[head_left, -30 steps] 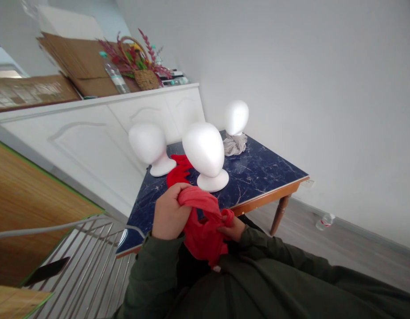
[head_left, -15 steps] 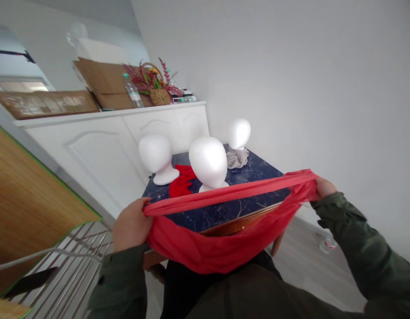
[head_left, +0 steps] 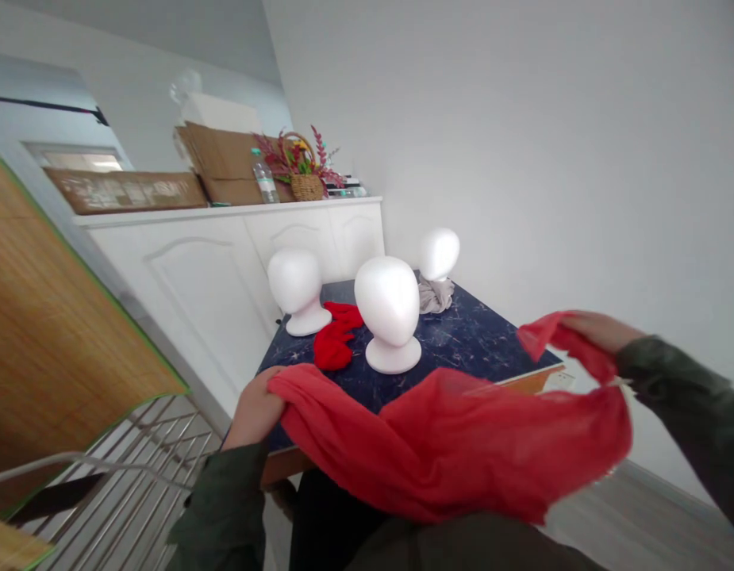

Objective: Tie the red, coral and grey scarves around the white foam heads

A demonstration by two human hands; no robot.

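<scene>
A thin coral-red scarf (head_left: 462, 444) hangs loosely between my two hands in front of the table. My left hand (head_left: 256, 408) is closed on one end of it, near the table's front left corner. My right hand (head_left: 605, 329), raised off the table's right side, grips another part, and a piece of cloth sticks out beyond its fingers. A white foam mannequin head (head_left: 389, 309) stands upright just past the scarf. To its left is a second foam head (head_left: 298, 285), with a bright red crumpled cloth (head_left: 334, 345) lying between the two.
The dark blue marbled table (head_left: 467, 333) also bears a third foam head (head_left: 440, 254), with grey cloth (head_left: 435, 295) at its base. Behind stands a white cabinet (head_left: 205, 270) with cardboard boxes (head_left: 128, 190) and a flower basket (head_left: 307, 186). A metal rack (head_left: 134, 476) is at left.
The scarf was stretched taut between my hands with its upper edge as a straight band; now it sags and bunches. My right hand has moved right. The view has shifted slightly.
</scene>
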